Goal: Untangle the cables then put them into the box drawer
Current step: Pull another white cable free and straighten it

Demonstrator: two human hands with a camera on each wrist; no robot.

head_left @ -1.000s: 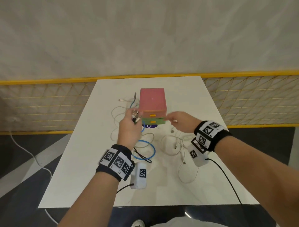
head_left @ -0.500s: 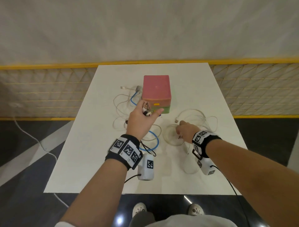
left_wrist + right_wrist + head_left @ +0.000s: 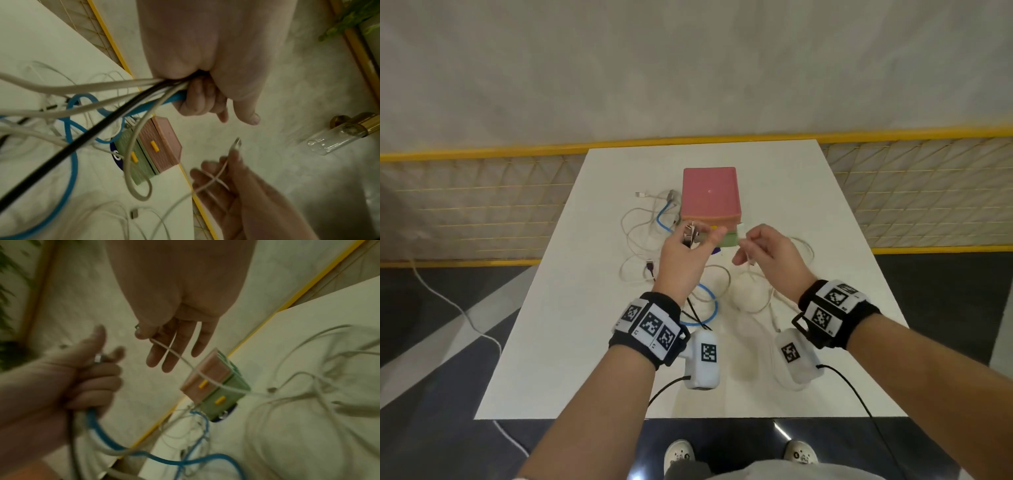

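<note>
A small drawer box, pink on top and green below with yellow handles, stands mid-table, both drawers closed. My left hand is raised in front of it and grips a bundle of cable ends: blue, black and white, with plugs sticking out above the fist. My right hand is lifted beside it and pinches the end of a thin white cable between thumb and forefinger, the other fingers straight. Loose white cable loops and a blue cable trail on the table below.
The white table has more cable loops left of the box. A yellow-railed mesh fence runs behind the table. A white cord lies on the dark floor at left. My shoes show under the near edge.
My right hand has come up from the white loops on the table with a thin white cable end pinched in it. My left hand has kept its bundle raised before the box.
</note>
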